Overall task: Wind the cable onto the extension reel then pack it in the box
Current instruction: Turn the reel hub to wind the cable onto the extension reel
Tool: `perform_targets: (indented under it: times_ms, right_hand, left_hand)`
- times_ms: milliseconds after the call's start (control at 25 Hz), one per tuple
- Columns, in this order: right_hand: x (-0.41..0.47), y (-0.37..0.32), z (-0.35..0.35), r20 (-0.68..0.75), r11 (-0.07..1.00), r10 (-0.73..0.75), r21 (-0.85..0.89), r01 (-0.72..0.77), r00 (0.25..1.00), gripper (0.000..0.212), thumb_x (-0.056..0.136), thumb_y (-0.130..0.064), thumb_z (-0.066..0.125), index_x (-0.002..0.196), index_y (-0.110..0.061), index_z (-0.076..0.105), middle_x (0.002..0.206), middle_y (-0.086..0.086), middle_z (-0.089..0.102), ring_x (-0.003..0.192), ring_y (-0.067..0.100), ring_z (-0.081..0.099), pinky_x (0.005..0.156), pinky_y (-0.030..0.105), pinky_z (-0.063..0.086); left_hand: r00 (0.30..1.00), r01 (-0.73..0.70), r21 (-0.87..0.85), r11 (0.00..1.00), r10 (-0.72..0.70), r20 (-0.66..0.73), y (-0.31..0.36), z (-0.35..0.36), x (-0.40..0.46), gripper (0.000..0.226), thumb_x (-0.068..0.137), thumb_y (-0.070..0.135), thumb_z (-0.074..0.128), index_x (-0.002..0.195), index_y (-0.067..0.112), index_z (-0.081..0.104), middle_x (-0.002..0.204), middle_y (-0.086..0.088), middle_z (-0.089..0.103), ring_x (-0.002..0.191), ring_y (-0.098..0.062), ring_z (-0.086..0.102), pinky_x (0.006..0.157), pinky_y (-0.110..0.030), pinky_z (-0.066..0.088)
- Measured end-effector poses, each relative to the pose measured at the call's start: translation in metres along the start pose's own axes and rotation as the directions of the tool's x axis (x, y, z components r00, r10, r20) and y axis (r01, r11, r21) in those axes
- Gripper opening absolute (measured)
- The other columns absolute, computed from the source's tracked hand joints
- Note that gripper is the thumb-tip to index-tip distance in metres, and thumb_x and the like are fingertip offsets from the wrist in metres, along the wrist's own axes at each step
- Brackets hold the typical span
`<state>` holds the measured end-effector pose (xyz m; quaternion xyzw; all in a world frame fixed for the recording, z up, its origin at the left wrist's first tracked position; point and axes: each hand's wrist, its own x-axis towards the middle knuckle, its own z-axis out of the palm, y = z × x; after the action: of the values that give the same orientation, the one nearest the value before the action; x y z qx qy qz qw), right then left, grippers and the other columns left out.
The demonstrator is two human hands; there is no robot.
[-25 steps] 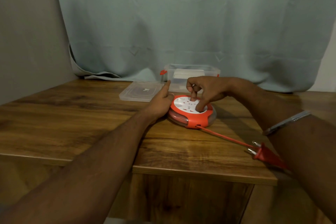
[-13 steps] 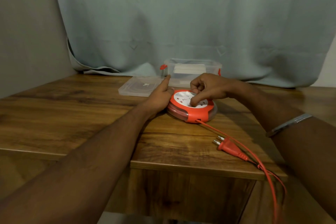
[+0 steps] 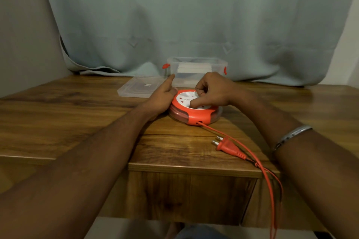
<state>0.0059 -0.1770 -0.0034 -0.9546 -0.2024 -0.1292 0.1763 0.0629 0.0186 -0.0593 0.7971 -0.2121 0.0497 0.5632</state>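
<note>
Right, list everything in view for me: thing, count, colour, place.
extension reel: 1, orange rim with white socket face, mid-table
cable: 1, orange, runs from the reel's front slot over the table's near right edge and hangs down
plug: 1, orange, two-pin, lying on the table near the right front
box: 1, clear with orange clips, behind the reel, open
lid: 1, clear, flat on the table left of the box
table: 1, brown wood
curtain: 1, pale blue-green, behind the table
bracelet: 1, silver, right wrist
left hand: against the reel's left rim, index finger out
right hand: fingers curled on the socket face
</note>
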Motion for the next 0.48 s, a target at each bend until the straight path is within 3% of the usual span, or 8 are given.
perform_targets:
  times_ms: [160, 280, 400, 480]
  right_hand:
    - [0.005, -0.003, 0.011, -0.067, 0.998, -0.012, -0.06, 0.008, 0.998, 0.059, 0.077, -0.049, 0.076, 0.039, -0.015, 0.047, 0.033, -0.006, 0.039, 0.038, 0.012, 0.039, 0.051, 0.031, 0.032]
    - [0.01, -0.005, 0.017, -0.092, 0.996, -0.03, -0.085, 0.022, 0.995, 0.056, 0.082, -0.046, 0.073, 0.041, -0.015, 0.052, 0.034, -0.005, 0.041, 0.039, 0.012, 0.042, 0.048, 0.03, 0.029]
    - [0.01, 0.001, 0.009, -0.086, 0.999, -0.05, -0.001, 0.05, 0.995, 0.036, 0.077, -0.042, 0.077, 0.056, -0.017, 0.063, 0.048, -0.005, 0.056, 0.045, 0.007, 0.047, 0.053, 0.032, 0.04]
    - [0.005, 0.008, -0.002, -0.069, 0.991, -0.053, 0.116, 0.061, 0.996, 0.01, 0.07, -0.024, 0.078, 0.077, -0.02, 0.071, 0.071, -0.005, 0.069, 0.054, 0.001, 0.056, 0.059, 0.031, 0.047]
  left_hand:
    - [1.0, 0.001, -0.005, 1.0, -0.001, 0.02, 0.002, 0.0, -0.001, 0.059, 0.105, 0.017, 0.041, 0.159, 0.029, 0.02, 0.151, -0.007, 0.048, 0.121, -0.021, 0.06, 0.105, -0.044, 0.049]
    - [1.0, 0.004, -0.012, 1.0, -0.004, 0.03, 0.002, -0.001, -0.001, 0.059, 0.105, 0.018, 0.04, 0.159, 0.031, 0.019, 0.15, -0.006, 0.048, 0.117, -0.018, 0.062, 0.103, -0.043, 0.051]
    - [1.0, 0.004, -0.021, 1.0, -0.004, 0.023, 0.003, -0.002, -0.003, 0.059, 0.105, 0.017, 0.041, 0.159, 0.03, 0.02, 0.146, -0.006, 0.053, 0.115, -0.019, 0.063, 0.103, -0.04, 0.051]
    - [1.0, 0.0, -0.027, 1.0, 0.001, 0.024, 0.005, -0.001, -0.005, 0.059, 0.106, 0.015, 0.04, 0.159, 0.027, 0.02, 0.144, 0.0, 0.051, 0.113, -0.014, 0.061, 0.101, -0.031, 0.05]
